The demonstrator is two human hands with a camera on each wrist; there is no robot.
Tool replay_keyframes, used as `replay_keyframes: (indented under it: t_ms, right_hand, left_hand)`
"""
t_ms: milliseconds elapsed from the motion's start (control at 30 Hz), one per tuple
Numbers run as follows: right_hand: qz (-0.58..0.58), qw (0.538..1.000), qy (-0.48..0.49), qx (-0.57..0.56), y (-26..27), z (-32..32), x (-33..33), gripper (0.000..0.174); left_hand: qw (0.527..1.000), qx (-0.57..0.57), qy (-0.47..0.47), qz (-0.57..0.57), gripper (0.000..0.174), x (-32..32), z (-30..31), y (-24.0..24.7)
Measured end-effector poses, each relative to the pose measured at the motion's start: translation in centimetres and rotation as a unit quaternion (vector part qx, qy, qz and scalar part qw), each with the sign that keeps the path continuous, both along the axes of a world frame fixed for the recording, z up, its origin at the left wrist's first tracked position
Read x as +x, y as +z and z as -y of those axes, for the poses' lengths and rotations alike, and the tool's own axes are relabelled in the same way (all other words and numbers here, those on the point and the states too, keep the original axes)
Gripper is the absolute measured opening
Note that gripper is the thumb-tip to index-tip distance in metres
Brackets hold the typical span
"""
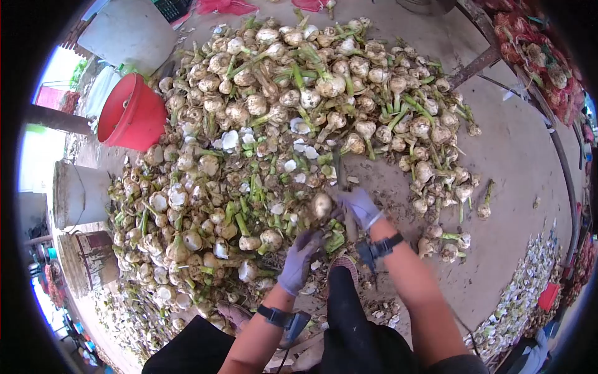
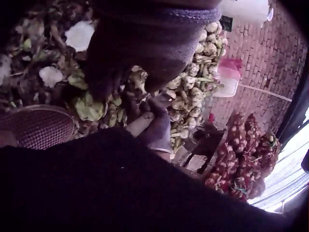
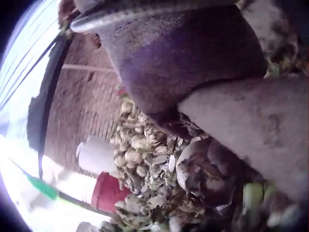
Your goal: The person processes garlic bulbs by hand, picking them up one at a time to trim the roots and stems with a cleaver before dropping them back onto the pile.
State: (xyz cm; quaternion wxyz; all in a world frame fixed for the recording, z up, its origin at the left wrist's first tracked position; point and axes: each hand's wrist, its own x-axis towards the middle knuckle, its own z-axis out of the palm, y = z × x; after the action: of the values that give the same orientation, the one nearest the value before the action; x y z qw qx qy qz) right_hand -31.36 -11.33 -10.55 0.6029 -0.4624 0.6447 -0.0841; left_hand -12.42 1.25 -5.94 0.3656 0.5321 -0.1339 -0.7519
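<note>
Both hands wear purple-white gloves. My left hand (image 1: 301,258) reaches in from below, its fingers curled at a garlic bulb (image 1: 322,204), which is blurred. That bulb (image 3: 189,166) lies against dark gloved fingers in the right wrist view. Facing it, my right hand (image 1: 361,207) grips a pale wooden-handled tool (image 1: 351,219); the handle (image 2: 140,124) sticks out of the fist in the left wrist view. It fills much of the right wrist view as a thick pale shaft (image 3: 256,133). Below the hands lies a cut green stalk (image 1: 336,241).
Garlic with stalks is heaped (image 1: 349,68) ahead, and trimmed bulbs (image 1: 180,243) cover the left. A red bucket (image 1: 140,115) and a white bucket (image 1: 78,193) stand left. Net bags of garlic (image 1: 539,62) are at the far right, peelings (image 1: 523,293) nearer. A shoe (image 1: 344,265) is close below the hands.
</note>
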Motion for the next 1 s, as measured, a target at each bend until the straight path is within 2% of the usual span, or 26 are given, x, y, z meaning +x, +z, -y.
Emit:
replay_keyframes:
  t_ms: [33,67,100,167,200,267,300,333,367,400,433,467,500,533,567,600,667,700,733,767,800,833,900,933,1000]
  right_hand:
    - [0.169,0.970,-0.164,0.059,0.1,-1.9,0.3,0.039]
    - [0.328,0.882,-0.320,0.115,0.2,-3.6,0.6,0.033]
    - [0.325,0.883,-0.319,0.119,0.3,-5.0,0.7,0.033]
    - [0.402,0.837,-0.356,0.105,1.1,-7.5,1.2,0.030]
    - [0.401,0.837,-0.356,0.105,1.9,-8.4,1.6,0.030]
    - [0.414,0.860,-0.275,0.112,4.9,-9.2,2.3,0.033]
    - [0.342,0.904,-0.198,0.164,8.4,-8.5,2.3,0.035]
    - [0.344,0.903,-0.196,0.168,9.8,-8.6,2.3,0.035]
    - [0.263,0.953,-0.139,0.067,10.7,-8.9,2.2,0.038]
    - [0.176,0.981,-0.078,-0.038,12.1,-8.9,2.1,0.041]
    - [0.064,0.984,0.020,-0.164,13.7,-8.1,1.7,0.044]
    - [0.064,0.984,0.019,-0.165,14.5,-7.8,1.2,0.044]
    - [-0.004,0.957,0.119,-0.263,15.0,-7.9,0.8,0.044]
    - [-0.073,0.908,0.215,-0.352,15.2,-8.1,0.5,0.043]
    - [-0.108,0.893,0.271,-0.343,15.2,-8.3,0.5,0.045]
    - [-0.110,0.895,0.267,-0.339,15.4,-8.3,0.5,0.045]
    - [-0.091,0.878,0.303,-0.359,16.0,-8.0,0.6,0.043]
    - [-0.093,0.880,0.301,-0.356,15.9,-8.1,0.7,0.043]
    - [-0.100,0.878,0.312,-0.349,15.8,-8.2,0.9,0.042]
    - [-0.107,0.876,0.323,-0.342,15.6,-8.3,0.9,0.041]
    - [-0.107,0.877,0.322,-0.340,15.3,-8.3,0.8,0.041]
    - [-0.113,0.883,0.315,-0.328,14.7,-8.3,0.8,0.038]
    - [-0.117,0.890,0.309,-0.314,12.1,-8.4,0.7,0.034]
    - [-0.174,0.906,0.265,-0.280,9.3,-8.4,0.2,0.032]
    - [-0.256,0.931,0.173,-0.194,5.1,-6.9,-2.3,0.030]
  left_hand:
    - [0.999,-0.046,-0.008,0.027,0.050,-0.4,-0.5,-1.3]
    - [0.999,-0.044,-0.004,0.025,0.050,-0.9,-0.5,-1.6]
    - [0.998,-0.066,0.022,0.009,0.050,-1.4,-0.4,-1.8]
    - [0.991,-0.102,0.091,-0.018,0.052,-2.7,0.7,1.1]
    - [0.991,-0.101,0.091,-0.018,0.052,-2.4,0.8,1.5]
    - [0.985,-0.098,0.139,-0.018,0.057,-1.4,1.2,1.9]
    - [0.980,-0.133,0.142,-0.035,0.069,-0.9,1.4,2.5]
    - [0.980,-0.131,0.144,-0.031,0.069,-0.4,1.6,3.2]
    - [0.978,-0.176,0.108,0.019,0.074,0.1,1.6,4.0]
    - [0.970,-0.220,0.071,0.069,0.080,0.8,1.6,4.5]
    - [0.978,-0.189,0.036,0.077,0.094,1.6,1.5,4.2]
    - [0.978,-0.190,0.035,0.077,0.094,1.7,1.7,5.3]
    - [0.980,-0.190,0.055,-0.022,0.095,1.8,1.6,6.7]
    - [0.972,-0.185,0.073,-0.122,0.096,1.9,1.5,7.5]
    - [0.994,-0.027,0.047,-0.093,0.091,2.8,0.9,4.6]
    - [0.994,-0.023,0.042,-0.094,0.091,2.5,0.9,5.7]
    - [0.995,-0.098,-0.019,0.017,0.080,1.6,1.2,8.6]
    - [0.971,-0.176,-0.104,0.127,0.076,2.4,0.0,5.9]
    - [0.971,-0.174,-0.107,0.125,0.076,2.2,0.2,5.9]
    - [0.997,-0.071,-0.033,-0.002,0.077,2.1,0.5,5.9]
    - [0.990,0.034,0.045,-0.128,0.079,2.0,0.7,5.9]
    - [0.990,0.036,0.044,-0.128,0.079,2.0,0.5,6.1]
    - [0.984,-0.174,-0.040,-0.016,0.087,2.5,0.0,7.0]
    - [0.984,-0.173,-0.040,-0.015,0.087,2.9,-0.2,7.5]
    - [0.949,-0.234,-0.208,0.045,0.092,4.2,-0.4,8.9]
